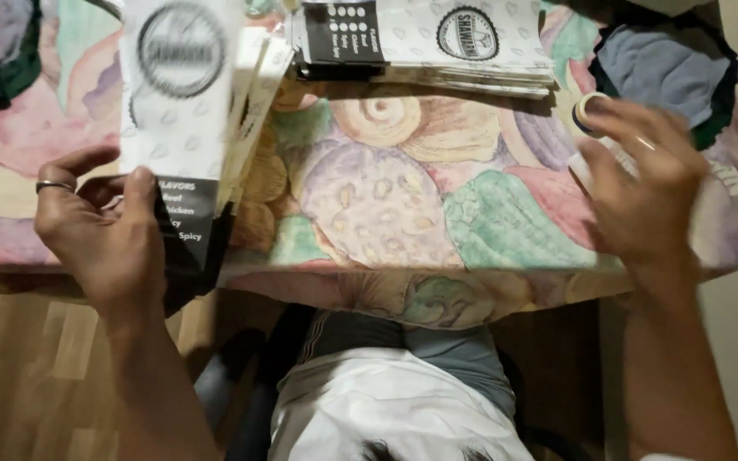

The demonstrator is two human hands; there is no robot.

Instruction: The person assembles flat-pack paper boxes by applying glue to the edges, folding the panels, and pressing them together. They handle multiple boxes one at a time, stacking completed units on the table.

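Pinching paper sleeve (pixel 177 128), left grip (pixel 100 226)

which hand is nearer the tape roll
Right. The right hand reaches over the tape roll, fingertips at it. The left hand is across the table, holding a paper sleeve.

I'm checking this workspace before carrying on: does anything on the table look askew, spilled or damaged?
Nothing looks spilled or damaged. The stack of paper sleeves at the table's far edge is slightly fanned rather than squared. The left hand holds a few sleeves up, blurred, and the right hand rests by a tape roll on the patterned tablecloth.
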